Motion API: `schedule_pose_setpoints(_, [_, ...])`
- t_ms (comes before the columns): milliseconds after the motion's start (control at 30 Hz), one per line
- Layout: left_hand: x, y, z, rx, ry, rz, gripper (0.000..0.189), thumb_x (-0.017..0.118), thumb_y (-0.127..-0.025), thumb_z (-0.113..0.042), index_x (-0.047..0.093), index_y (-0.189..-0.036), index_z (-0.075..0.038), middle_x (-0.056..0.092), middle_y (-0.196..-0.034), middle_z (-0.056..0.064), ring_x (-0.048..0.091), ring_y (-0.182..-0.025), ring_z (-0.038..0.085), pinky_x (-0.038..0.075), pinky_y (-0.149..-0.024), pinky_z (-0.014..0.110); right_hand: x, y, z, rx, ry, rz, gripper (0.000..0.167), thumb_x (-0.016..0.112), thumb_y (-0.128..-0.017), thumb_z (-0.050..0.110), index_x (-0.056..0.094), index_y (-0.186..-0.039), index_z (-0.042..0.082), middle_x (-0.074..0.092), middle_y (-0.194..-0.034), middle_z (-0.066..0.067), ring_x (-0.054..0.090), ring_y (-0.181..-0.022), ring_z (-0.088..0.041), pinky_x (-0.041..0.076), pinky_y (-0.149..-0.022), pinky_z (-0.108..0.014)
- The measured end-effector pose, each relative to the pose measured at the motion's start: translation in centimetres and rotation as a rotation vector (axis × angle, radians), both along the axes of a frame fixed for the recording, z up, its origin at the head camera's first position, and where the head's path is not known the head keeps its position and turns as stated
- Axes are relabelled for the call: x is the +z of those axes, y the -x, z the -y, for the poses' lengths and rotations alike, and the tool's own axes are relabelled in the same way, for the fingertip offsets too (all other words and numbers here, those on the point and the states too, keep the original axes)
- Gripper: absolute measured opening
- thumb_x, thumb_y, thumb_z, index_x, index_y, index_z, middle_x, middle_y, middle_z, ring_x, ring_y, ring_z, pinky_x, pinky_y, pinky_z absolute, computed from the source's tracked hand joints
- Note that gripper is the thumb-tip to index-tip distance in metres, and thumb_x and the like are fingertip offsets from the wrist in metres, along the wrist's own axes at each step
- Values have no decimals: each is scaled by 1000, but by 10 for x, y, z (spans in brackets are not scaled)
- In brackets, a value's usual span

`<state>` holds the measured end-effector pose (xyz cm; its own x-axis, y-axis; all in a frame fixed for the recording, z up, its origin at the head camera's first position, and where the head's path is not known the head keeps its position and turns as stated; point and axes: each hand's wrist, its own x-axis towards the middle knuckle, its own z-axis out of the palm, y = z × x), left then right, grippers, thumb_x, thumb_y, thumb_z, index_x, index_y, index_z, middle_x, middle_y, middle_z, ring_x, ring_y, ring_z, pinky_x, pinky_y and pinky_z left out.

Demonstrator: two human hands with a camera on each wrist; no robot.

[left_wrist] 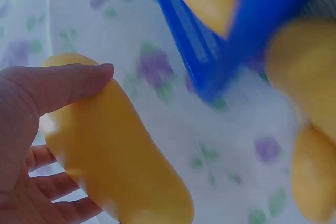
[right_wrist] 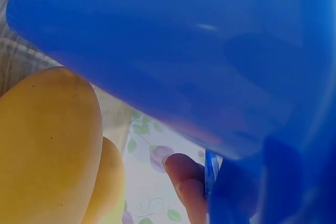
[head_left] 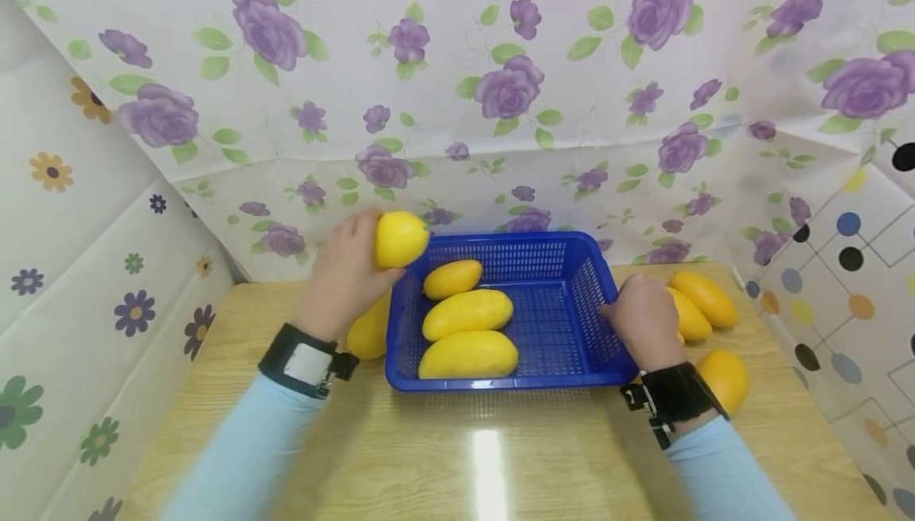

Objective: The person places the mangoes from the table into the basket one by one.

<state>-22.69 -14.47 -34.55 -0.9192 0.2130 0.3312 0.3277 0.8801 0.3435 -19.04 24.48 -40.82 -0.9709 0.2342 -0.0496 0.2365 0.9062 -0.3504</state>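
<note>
My left hand [head_left: 345, 276] holds a long, smooth yellow fruit [head_left: 400, 240] above the left back corner of a blue plastic basket [head_left: 500, 383]. In the left wrist view the thumb [left_wrist: 73, 83] lies across this fruit [left_wrist: 115, 150], with the other fingers on its far side. Gripping the basket's right rim is my right hand [head_left: 646, 322]; in the right wrist view its fingertips [right_wrist: 188, 179] show beside the blue wall [right_wrist: 157, 51]. Inside the basket, three yellow fruits [head_left: 468, 354] lie along the left part, one behind another.
Another yellow fruit [head_left: 368, 334] lies on the wooden table [head_left: 429, 457] against the basket's left side, partly hidden. Several orange-yellow fruits [head_left: 704, 299] sit right of the basket, one [head_left: 725, 378] behind the right wrist. Flowered cloth [head_left: 457, 108] hangs behind.
</note>
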Motion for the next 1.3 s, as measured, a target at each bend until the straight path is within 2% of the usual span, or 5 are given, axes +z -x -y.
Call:
schedule_pose_setpoints(200, [3, -2, -53, -91, 76, -44, 81, 80, -70, -36, 37, -137, -15, 49, -132, 11, 51, -113, 30, 45, -96, 47, -1, 0, -1, -3, 13, 3, 32, 74, -78, 30, 62, -66, 2, 56, -59, -9, 55, -54, -23, 42, -47, -30])
schedule_pose_setpoints(400, [-2, 1, -97, -145, 95, -24, 78, 78, -71, -39, 37, -134, -17, 51, -127, 8, 53, -107, 25, 48, -91, 44, -2, 1, -2, -7, 17, 17, 32, 74, -78, 31, 64, -71, 0, 57, -61, -9, 55, -54, -22, 43, -47, -29])
schedule_pose_setpoints(600, [-11, 4, -130, -188, 110, 17, 77, 75, -74, -40, 36, -135, -17, 49, -129, 6, 51, -110, 23, 49, -90, 43, -3, 1, -3, 1, 11, -3, 32, 74, -78, 29, 64, -71, 0, 56, -60, -9, 56, -54, -22, 43, -47, -30])
schedule_pose_setpoints(1000, [-30, 10, -177, -217, 159, 123, 83, 77, -72, -40, 33, -139, -19, 51, -129, 4, 51, -114, 26, 47, -93, 49, -3, 2, -2, -17, -7, -17, 32, 75, -77, 29, 62, -65, 3, 56, -59, -9, 56, -53, -22, 44, -45, -31])
schedule_pose_setpoints(1300, [-41, 21, -194, -201, 211, 208, 74, 78, -72, -40, 39, -132, -22, 54, -120, 3, 52, -107, 25, 46, -92, 51, 0, 0, 0, -11, -8, -19, 32, 75, -77, 29, 64, -69, 0, 56, -59, -9, 56, -53, -22, 45, -45, -29])
